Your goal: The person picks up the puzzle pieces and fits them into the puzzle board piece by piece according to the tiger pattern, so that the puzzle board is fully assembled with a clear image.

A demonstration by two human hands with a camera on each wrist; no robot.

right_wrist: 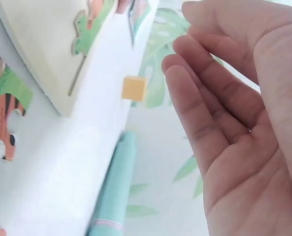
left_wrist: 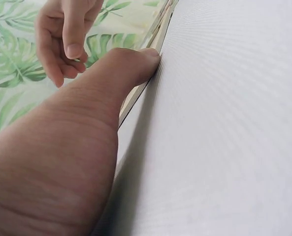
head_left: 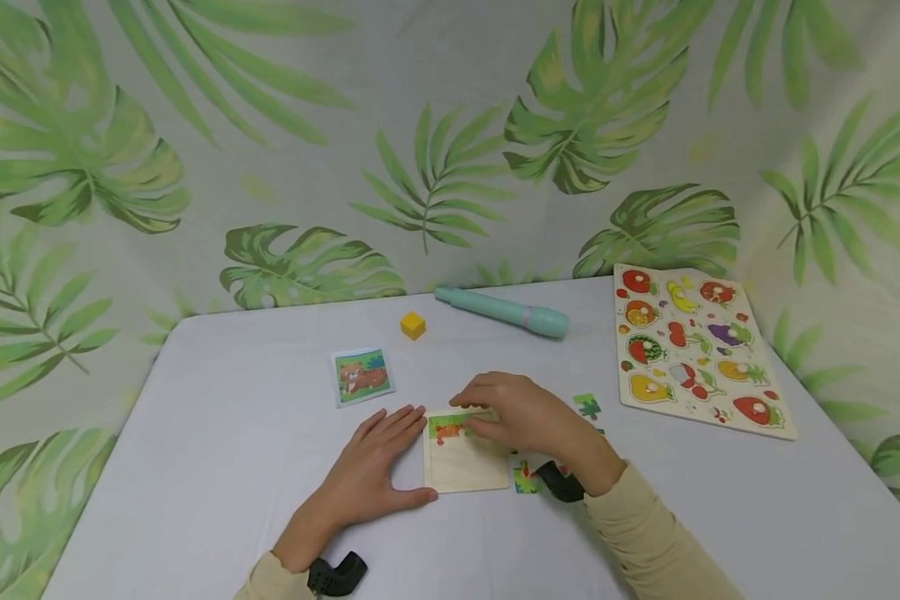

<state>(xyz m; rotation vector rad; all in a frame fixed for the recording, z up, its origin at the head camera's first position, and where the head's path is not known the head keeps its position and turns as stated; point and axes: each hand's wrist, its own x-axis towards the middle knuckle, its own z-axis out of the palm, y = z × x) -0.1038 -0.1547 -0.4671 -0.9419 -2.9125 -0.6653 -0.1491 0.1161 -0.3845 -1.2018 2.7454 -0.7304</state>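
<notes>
A shallow wooden puzzle tray (head_left: 467, 468) lies on the table with green-and-orange jigsaw pieces (head_left: 444, 428) along its far side. At the tray's left edge rests my left hand (head_left: 378, 468), fingers straight, thumb touching the near left corner. My right hand (head_left: 525, 414) hovers over the tray's far right part with loosely bent fingers; the right wrist view shows nothing in its palm (right_wrist: 239, 162). Loose jigsaw pieces lie right of the tray, including a green one (head_left: 588, 406) and one near the wrist (head_left: 525, 477). An orange striped piece (right_wrist: 2, 125) shows in the right wrist view.
A card with an animal picture (head_left: 362, 377) lies beyond the left hand. Farther back are a yellow cube (head_left: 412, 325) and a teal tube-like object (head_left: 502, 311). A fruit peg board (head_left: 693, 354) lies at the right. Leaf-patterned cloth (head_left: 435, 183) hangs behind the table.
</notes>
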